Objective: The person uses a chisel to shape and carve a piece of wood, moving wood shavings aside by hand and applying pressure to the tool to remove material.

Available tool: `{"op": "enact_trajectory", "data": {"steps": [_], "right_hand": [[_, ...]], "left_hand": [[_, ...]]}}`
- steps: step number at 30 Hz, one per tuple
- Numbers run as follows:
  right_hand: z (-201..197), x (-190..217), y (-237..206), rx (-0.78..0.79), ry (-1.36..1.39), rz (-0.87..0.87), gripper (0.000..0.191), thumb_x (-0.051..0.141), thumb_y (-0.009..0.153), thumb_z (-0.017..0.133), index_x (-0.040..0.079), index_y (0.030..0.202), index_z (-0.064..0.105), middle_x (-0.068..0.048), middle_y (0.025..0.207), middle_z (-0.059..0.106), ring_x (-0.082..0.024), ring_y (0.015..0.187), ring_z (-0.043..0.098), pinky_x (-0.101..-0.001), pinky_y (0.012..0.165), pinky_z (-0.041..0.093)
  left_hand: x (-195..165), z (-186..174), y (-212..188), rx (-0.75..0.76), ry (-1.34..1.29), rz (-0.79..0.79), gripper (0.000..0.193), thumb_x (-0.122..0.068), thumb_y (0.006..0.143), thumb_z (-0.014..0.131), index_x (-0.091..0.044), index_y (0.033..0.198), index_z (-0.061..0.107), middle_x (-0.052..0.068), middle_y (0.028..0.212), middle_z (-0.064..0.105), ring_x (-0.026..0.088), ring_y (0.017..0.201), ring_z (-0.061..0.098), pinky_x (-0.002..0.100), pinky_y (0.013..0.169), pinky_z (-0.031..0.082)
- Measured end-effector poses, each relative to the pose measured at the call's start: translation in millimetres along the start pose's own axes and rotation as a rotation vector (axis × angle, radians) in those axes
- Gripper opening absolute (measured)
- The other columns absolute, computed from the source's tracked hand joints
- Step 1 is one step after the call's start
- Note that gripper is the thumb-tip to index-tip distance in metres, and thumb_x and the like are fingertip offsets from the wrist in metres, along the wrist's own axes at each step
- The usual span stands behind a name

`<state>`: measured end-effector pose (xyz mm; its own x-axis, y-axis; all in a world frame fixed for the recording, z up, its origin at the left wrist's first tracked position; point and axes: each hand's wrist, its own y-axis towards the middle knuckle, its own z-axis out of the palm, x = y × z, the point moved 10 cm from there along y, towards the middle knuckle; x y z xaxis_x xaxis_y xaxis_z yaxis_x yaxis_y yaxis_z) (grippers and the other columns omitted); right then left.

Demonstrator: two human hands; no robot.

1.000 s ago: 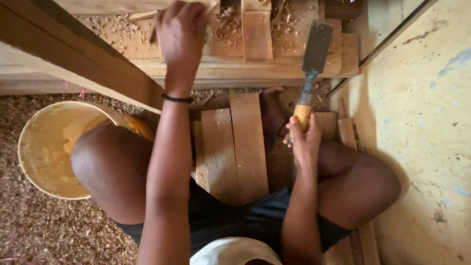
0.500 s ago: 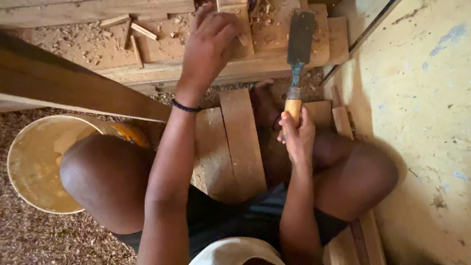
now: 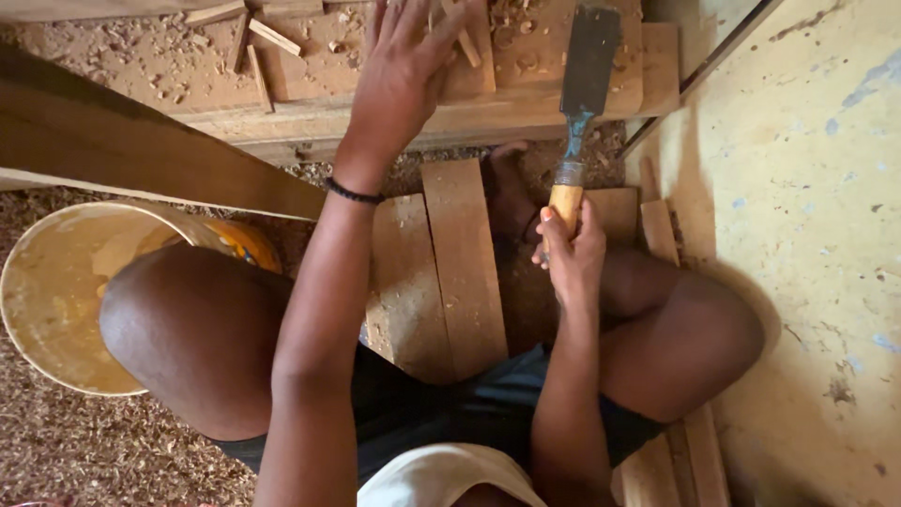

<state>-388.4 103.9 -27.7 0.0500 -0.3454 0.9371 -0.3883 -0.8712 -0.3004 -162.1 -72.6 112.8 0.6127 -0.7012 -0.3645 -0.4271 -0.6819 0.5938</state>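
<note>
My right hand (image 3: pixel 570 252) grips the wooden handle of a broad chisel (image 3: pixel 584 89), whose dark blade points up over a wooden workpiece (image 3: pixel 394 89). My left hand (image 3: pixel 402 80) lies flat on that workpiece with fingers spread, beside small offcuts and chips (image 3: pixel 267 38). A black band circles my left wrist. I sit on short planks (image 3: pixel 465 263) with my knees out to both sides.
A yellow bucket (image 3: pixel 56 291) stands at my left knee. A long dark timber beam (image 3: pixel 122 155) slants across the upper left. Sawdust and shavings (image 3: pixel 94 451) cover the ground at left. A pale yellow wall (image 3: pixel 807 235) rises at right.
My left hand has slid down and right across the workpiece with fingers spreading. The chisel in my right hand has stayed upright. The view has tilted slightly downward.
</note>
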Motion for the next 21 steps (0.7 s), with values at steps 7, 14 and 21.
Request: {"op": "enact_trajectory", "data": {"steps": [7, 14, 21], "right_hand": [[-5.4, -8.1, 1.9, -0.008, 0.123, 0.018, 0.027, 0.019, 0.097, 0.069, 0.005, 0.118, 0.058, -0.005, 0.082, 0.065, -0.009, 0.052, 0.058, -0.0227, 0.041, 0.042], [-2.9, -16.0, 5.2, 0.025, 0.163, -0.012, 0.026, 0.013, 0.097, 0.067, 0.004, 0.118, 0.057, -0.005, 0.084, 0.064, -0.009, 0.056, 0.058, -0.0248, 0.047, 0.048], [-1.7, -21.3, 6.4, 0.029, 0.164, -0.015, 0.027, 0.012, 0.098, 0.069, 0.001, 0.119, 0.056, -0.009, 0.087, 0.066, -0.012, 0.057, 0.058, -0.0279, 0.049, 0.051]], "left_hand": [[8.0, -7.2, -3.6, -0.069, 0.092, -0.166, 0.079, -0.05, 0.096, 0.089, -0.008, 0.148, 0.047, 0.02, 0.142, 0.05, 0.04, 0.134, 0.047, 0.056, 0.117, 0.033], [5.8, 8.4, 0.4, -0.054, 0.098, -0.195, 0.056, -0.045, 0.088, 0.088, -0.013, 0.128, 0.064, 0.01, 0.127, 0.062, 0.032, 0.123, 0.056, 0.053, 0.115, 0.033], [12.7, 4.9, -4.6, -0.115, 0.0, -0.182, 0.043, -0.033, 0.088, 0.087, -0.015, 0.123, 0.069, 0.004, 0.123, 0.066, 0.031, 0.119, 0.059, 0.049, 0.107, 0.04]]}}
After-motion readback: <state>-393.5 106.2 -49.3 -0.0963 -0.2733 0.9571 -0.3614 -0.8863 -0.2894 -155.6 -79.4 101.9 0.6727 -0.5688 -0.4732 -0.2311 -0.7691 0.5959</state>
